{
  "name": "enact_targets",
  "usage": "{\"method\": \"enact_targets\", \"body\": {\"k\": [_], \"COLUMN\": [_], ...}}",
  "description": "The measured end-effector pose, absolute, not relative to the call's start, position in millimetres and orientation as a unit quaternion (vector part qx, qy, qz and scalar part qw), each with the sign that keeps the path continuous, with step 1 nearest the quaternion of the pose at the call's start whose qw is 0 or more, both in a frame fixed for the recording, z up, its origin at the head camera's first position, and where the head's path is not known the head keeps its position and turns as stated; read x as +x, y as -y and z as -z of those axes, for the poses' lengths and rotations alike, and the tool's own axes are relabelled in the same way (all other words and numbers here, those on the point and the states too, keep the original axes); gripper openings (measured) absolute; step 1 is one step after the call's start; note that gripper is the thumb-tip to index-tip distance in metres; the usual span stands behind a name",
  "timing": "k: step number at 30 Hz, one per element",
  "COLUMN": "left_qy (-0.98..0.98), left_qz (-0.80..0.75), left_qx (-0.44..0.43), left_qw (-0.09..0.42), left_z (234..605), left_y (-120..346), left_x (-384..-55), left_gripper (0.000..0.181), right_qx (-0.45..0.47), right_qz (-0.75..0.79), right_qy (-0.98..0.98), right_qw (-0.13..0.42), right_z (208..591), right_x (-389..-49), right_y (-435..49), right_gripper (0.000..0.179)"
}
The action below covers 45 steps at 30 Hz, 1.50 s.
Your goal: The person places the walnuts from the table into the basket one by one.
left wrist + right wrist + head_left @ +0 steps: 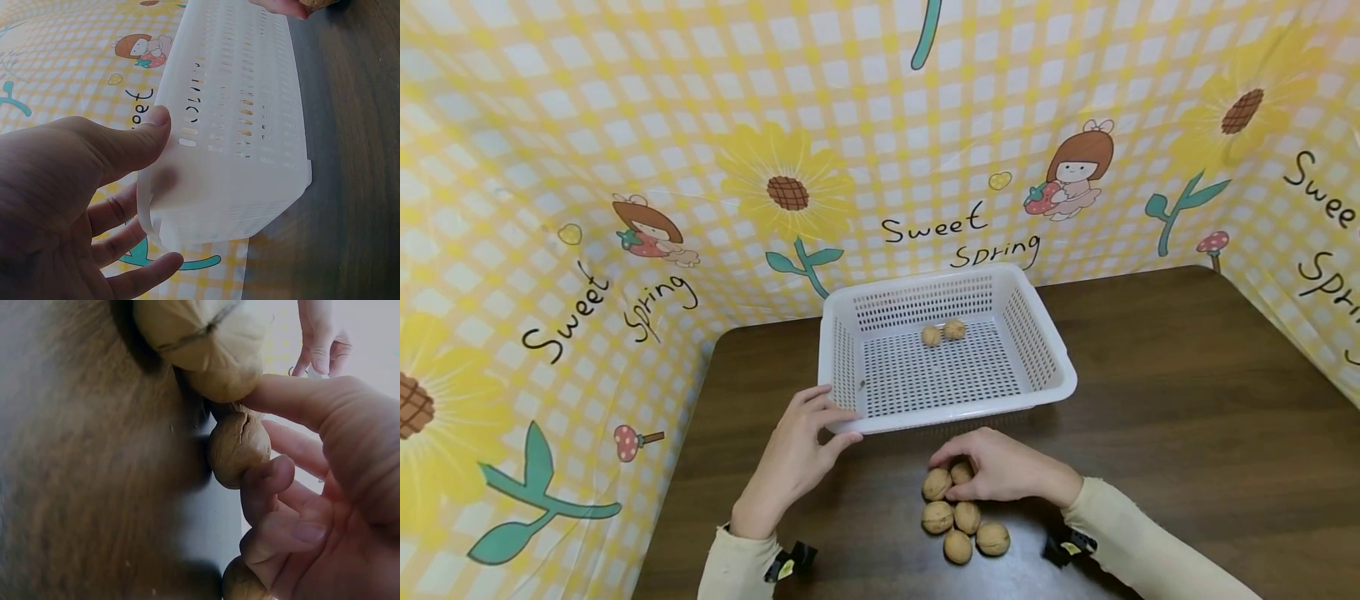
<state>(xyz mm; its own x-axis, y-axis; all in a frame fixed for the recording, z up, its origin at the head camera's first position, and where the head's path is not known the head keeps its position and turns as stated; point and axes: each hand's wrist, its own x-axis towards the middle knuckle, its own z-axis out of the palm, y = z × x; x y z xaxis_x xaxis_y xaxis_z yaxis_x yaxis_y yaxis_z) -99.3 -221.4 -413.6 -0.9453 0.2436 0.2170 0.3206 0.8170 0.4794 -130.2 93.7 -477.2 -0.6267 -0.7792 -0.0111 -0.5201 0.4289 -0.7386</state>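
A white plastic basket [955,412] with slotted walls stands on the table, two walnuts [953,330] inside it. At its near left corner my left hand [801,446] holds the rim, thumb on the outer wall and fingers over the edge. Several walnuts [937,517] lie in a cluster on the table in front of the basket. My right hand [1000,467] reaches over the far side of that cluster. Its thumb and curled fingers are round a walnut [240,450], which is partly hidden by the hand in the head view.
The dark wooden table [1187,417] extends to the right of the basket. A yellow checked cloth [880,150] with printed flowers rises behind and along both sides. Black wrist straps [790,562] sit on both sleeves.
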Motion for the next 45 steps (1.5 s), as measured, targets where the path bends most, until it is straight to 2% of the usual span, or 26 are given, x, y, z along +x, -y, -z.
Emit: {"method": "enact_targets", "body": {"k": [10, 18, 26, 38, 45], "left_qy": [0.950, 0.948, 0.948, 0.949, 0.950], "left_qz": [0.267, 0.267, 0.263, 0.266, 0.268], "left_qx": [-0.148, -0.157, -0.158, -0.153, -0.147], "left_qw": [0.072, 0.079, 0.082, 0.077, 0.070], "left_z": [414.0, 414.1, 414.0, 414.3, 413.9], "left_y": [221.6, 222.0, 221.6, 221.6, 221.3], "left_x": [-98.9, -99.6, -99.9, -100.5, -100.1], "left_gripper": [0.022, 0.022, 0.022, 0.022, 0.023], "right_qx": [-0.422, -0.385, -0.392, -0.399, -0.409], "right_qz": [0.339, 0.391, 0.427, 0.488, 0.489], "right_qy": [-0.831, -0.825, -0.806, -0.764, -0.763], "right_qw": [0.130, 0.139, 0.121, 0.137, 0.109], "right_z": [477.7, 472.1, 466.2, 430.3, 414.1], "right_x": [-128.7, -129.9, -128.5, -121.7, -124.7], "right_y": [-91.8, -91.7, -93.9, -97.3, -99.2], "right_gripper": [0.029, 0.029, 0.029, 0.030, 0.035]}}
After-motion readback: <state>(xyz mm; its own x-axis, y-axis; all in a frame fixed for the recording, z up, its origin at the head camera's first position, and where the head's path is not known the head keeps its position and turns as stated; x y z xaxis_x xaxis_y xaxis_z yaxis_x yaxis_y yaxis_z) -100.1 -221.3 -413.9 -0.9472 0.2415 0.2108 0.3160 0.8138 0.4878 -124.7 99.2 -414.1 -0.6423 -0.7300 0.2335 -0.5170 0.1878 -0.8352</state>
